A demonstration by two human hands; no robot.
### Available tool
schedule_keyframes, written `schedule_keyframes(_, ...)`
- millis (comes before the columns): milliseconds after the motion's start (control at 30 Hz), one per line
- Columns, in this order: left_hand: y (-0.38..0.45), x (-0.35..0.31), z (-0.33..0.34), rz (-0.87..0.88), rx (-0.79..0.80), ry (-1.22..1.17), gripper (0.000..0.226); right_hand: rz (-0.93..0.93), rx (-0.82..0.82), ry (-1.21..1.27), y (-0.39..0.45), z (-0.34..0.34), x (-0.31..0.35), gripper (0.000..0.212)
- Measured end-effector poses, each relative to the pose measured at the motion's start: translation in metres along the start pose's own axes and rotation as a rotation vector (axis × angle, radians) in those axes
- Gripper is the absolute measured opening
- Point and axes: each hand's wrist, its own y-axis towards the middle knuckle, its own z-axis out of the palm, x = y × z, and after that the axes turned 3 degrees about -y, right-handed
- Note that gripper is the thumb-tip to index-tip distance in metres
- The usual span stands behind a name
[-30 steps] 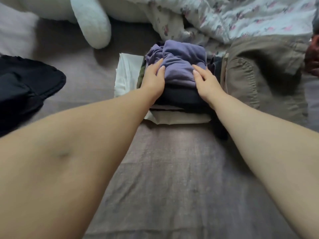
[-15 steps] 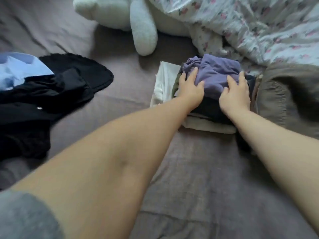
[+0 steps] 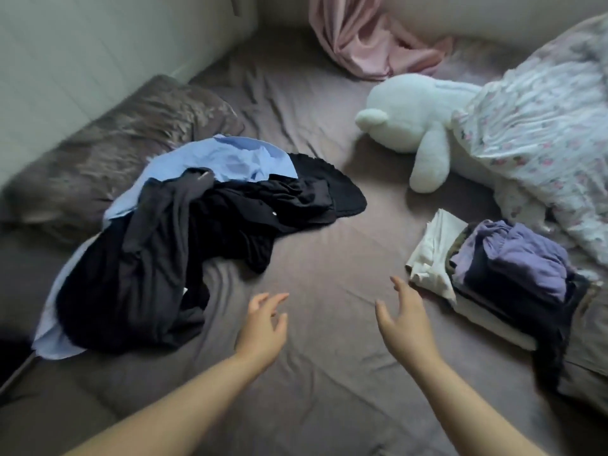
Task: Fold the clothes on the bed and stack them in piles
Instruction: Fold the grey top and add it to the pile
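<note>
Left hand [image 3: 263,327] and right hand [image 3: 403,319]: both empty, fingers loosely spread, held over bare sheet in the near centre. Bed sheet [image 3: 316,245]: taupe, creased woven cloth. Folded stack [image 3: 500,278]: soft purple top layer over dark and cream layers, squared, just right of the right hand. Unfolded heap [image 3: 184,238]: crumpled black knits on a smooth light-blue shirt [image 3: 230,159], left of the left hand, apart from it. Plush toy [image 3: 414,123]: white, fleecy, far right. Floral quilt [image 3: 539,139]. Pillow [image 3: 115,149], far left. Pink curtain [image 3: 368,44], far.
</note>
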Motion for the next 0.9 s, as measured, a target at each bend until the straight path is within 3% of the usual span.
schedule_keyframes(167,-0.014,0.063,-0.140,-0.100,-0.165,0.161,0.039,-0.046,0.058,-0.048,-0.013,0.032,0.073,0.052)
schedule_keyframes(267,-0.011,0.084,-0.189,-0.141,-0.126,0.198,0.042,-0.074,0.128,-0.054,-0.023,0.065,0.123,0.051)
schedule_keyframes(533,0.078,0.138,-0.263,-0.021,-0.048,0.139,0.049,-0.064,0.214,0.069,-0.014,0.192,0.262,0.043)
schedule_keyframes(700,0.185,0.141,-0.288,0.053,-0.003,0.113,0.073,0.049,0.116,0.217,0.059,0.261,0.358,0.032)
schedule_keyframes(767,0.219,0.148,-0.290,0.074,0.073,0.176,0.077,0.102,0.086,0.237,0.092,0.285,0.382,0.036)
schedule_keyframes(900,0.232,0.171,-0.285,0.104,0.284,0.034,0.060,0.209,0.161,0.051,0.135,0.320,0.394,0.058)
